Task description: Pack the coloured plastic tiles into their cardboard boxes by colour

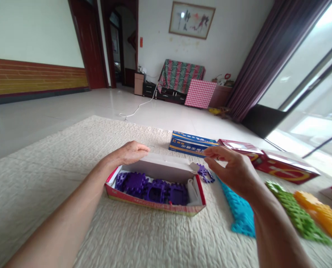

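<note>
An open red-and-white cardboard box [154, 203] lies on a cream quilted mat [71, 167], filled with several purple interlocking pieces [151, 188]. My left hand [131, 152] rests curled over the box's far left edge, fingers bent onto the raised lid flap [166, 167]. My right hand [229, 167] hovers at the box's right end, fingers loosely curled near the flap's corner, with nothing visibly in them. One loose purple piece [205, 173] lies on the mat just right of the box.
Rows of turquoise [241, 212], green [296, 214] and orange [322, 216] pieces lie on the mat to the right. A blue box [192, 144] and red boxes [285, 165] sit beyond. Tiled floor, a covered cabinet [179, 76], a white cable [139, 106] and curtains are farther back.
</note>
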